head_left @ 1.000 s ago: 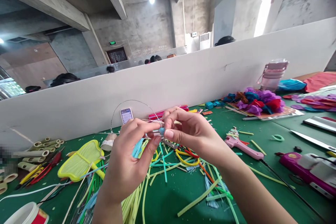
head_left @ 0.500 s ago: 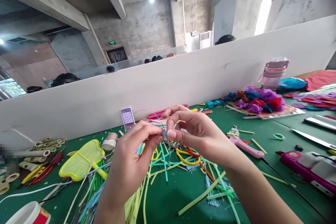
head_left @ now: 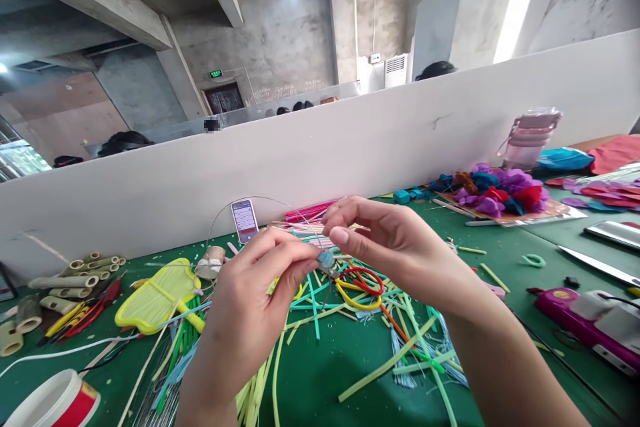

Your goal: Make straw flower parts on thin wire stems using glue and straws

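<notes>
Between the thumb and forefinger of my left hand [head_left: 260,293] is a small light-blue piece [head_left: 326,258], mostly covered by the fingertips. A thin wire [head_left: 260,198] rises from near this piece and arcs leftward in front of the phone. My right hand [head_left: 390,247] is beside the piece, thumb and forefinger drawn together at the wire; their exact contact is hard to see. Below both hands, red and yellow handle loops [head_left: 361,290], apparently of scissors, lie among pale-green and light-blue fuzzy strips [head_left: 385,360].
A phone [head_left: 245,220] leans against the white partition [head_left: 310,160]. Left are a yellow fan-shaped piece [head_left: 160,300], bamboo tubes [head_left: 75,280], pliers and a paper tub [head_left: 55,400]. Right are fabric petals [head_left: 505,190], a bottle [head_left: 533,137], a knife blade [head_left: 600,263] and a purple power strip [head_left: 580,327].
My right hand has moved slightly right and away from the left fingertips. More of the blue piece shows, and the wire now stands out as a wide arc. The view has shifted slightly.
</notes>
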Available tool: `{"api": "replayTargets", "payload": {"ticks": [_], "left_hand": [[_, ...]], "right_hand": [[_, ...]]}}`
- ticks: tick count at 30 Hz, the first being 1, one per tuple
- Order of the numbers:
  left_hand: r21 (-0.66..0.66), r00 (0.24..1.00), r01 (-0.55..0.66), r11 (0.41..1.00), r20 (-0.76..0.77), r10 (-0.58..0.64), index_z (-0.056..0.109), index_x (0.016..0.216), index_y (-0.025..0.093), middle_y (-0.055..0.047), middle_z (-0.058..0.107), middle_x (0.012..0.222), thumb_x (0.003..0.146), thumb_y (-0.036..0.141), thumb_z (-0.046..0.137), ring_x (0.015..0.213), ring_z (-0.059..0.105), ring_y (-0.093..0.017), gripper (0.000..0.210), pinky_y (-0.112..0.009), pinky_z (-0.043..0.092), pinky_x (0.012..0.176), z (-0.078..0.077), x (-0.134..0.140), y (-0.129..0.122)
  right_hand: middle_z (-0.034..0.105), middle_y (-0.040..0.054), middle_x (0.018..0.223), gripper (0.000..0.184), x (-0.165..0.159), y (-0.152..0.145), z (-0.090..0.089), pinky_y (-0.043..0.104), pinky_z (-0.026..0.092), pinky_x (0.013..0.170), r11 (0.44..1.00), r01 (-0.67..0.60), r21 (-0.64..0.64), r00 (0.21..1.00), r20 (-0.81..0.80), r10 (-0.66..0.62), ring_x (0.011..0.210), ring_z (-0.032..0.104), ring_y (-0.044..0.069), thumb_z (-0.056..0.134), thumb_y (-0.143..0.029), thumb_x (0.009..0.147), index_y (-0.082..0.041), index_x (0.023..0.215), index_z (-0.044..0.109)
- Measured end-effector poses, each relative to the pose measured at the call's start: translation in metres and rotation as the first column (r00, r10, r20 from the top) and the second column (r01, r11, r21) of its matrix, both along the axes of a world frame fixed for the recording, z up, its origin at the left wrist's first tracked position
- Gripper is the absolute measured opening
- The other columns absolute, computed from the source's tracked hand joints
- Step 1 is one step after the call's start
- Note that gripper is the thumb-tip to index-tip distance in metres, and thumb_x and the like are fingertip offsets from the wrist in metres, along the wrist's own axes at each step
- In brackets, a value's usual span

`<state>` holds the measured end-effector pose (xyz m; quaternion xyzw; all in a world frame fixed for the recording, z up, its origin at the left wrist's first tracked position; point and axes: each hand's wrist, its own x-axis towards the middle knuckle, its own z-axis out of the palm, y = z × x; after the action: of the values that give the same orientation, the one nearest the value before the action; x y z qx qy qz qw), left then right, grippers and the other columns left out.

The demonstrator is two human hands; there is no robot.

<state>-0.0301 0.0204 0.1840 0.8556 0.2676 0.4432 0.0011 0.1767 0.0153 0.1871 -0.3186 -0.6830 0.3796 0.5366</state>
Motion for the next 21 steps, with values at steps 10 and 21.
{"api": "replayTargets", "payload": {"ticks": [10,21], "left_hand": [[0.176,0.978,-0.203,0.963,0.090,0.190,0.071,0.102,0.021,-0.003,0.071,0.095,0.096,0.015,0.062,0.088,0.068,-0.016,0.012,-0.027,0.052,0.077,-0.006,0.005,0.007],[0.169,0.972,-0.231,0.958,0.095,0.217,0.070,0.105,0.022,0.000,0.070,0.095,0.095,0.015,0.064,0.088,0.066,-0.013,0.013,-0.026,0.046,0.072,-0.003,-0.004,0.003]], "right_hand": [[0.072,0.0033,0.091,0.004,-0.024,-0.012,-0.005,0.030,0.052,0.069,0.810,0.412,0.417,0.857,0.124,-0.500,0.079,0.065,0.016,0.069,-0.021,0.089,-0.022,0.088,0.073],[0.071,0.0089,0.099,0.018,-0.042,-0.006,-0.021,0.035,0.053,0.077,0.478,0.399,0.783,0.761,0.008,-0.649,0.088,0.063,0.019,0.064,-0.005,0.089,-0.017,0.101,0.069]]}}
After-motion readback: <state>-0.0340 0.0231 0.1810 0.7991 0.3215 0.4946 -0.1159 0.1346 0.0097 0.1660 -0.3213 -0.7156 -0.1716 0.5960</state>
